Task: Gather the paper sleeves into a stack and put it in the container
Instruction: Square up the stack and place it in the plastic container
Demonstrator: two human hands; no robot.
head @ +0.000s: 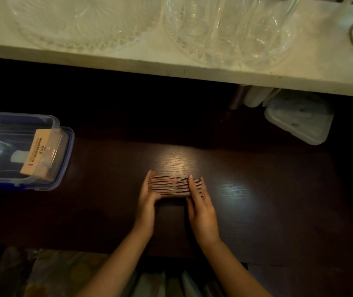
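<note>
A dark wood-grain table (257, 189) fills the frame beneath a pale shelf (128, 54) crowded with clear glass bowls (225, 28). At the table's far left sits a clear container (64, 146) with a blue rim, its top open and a single tan printed sleeve (40, 153) lying inside it. Well apart from it, near the table's centre, both hands close on the stack of paper sleeves (171, 186), which stands on edge on the table with its long axis running left to right across the person's front. The left hand (147, 200) caps the stack's left end, its fingers (151, 175) curled round the far side. The right hand (201, 209) presses near the right end, its fingers (192, 187) laid flat over the top edges. Both hands are closed onto the stack, squeezing it between them, and hold nothing else. The container lies to the left of the stack and slightly farther from the person, so the left hand is the nearer to it; the carry would probably run leftward, along the stack's own length. Gathering looks finished; placing is not yet done.
</note>
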